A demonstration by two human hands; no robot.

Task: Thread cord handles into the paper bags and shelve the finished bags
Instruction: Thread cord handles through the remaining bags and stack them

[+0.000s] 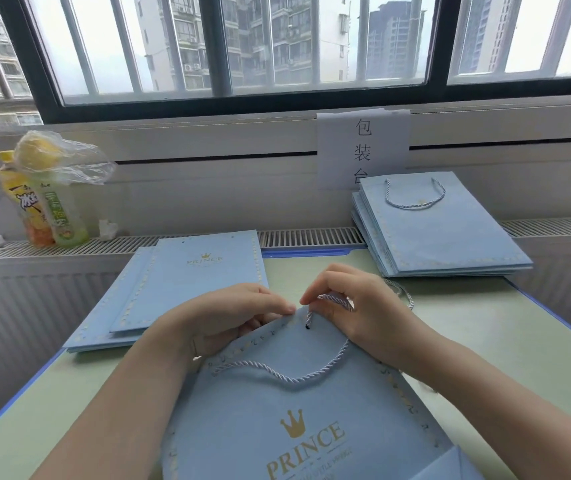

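Two hands work one light, creasable paper bag [298,410]: left hand [232,317] pinches its rim, right hand [350,306] grips the limp, twisted cord [334,300] close to its stiff tip, judged the best hold.

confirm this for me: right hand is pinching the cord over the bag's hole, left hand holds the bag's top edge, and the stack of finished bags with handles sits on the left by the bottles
Not quite. The head view shows the finished stack with a cord handle at the far right under the paper sign; the stack by the bottles has no handles. The right hand does pinch the cord, and the left hand holds the bag.
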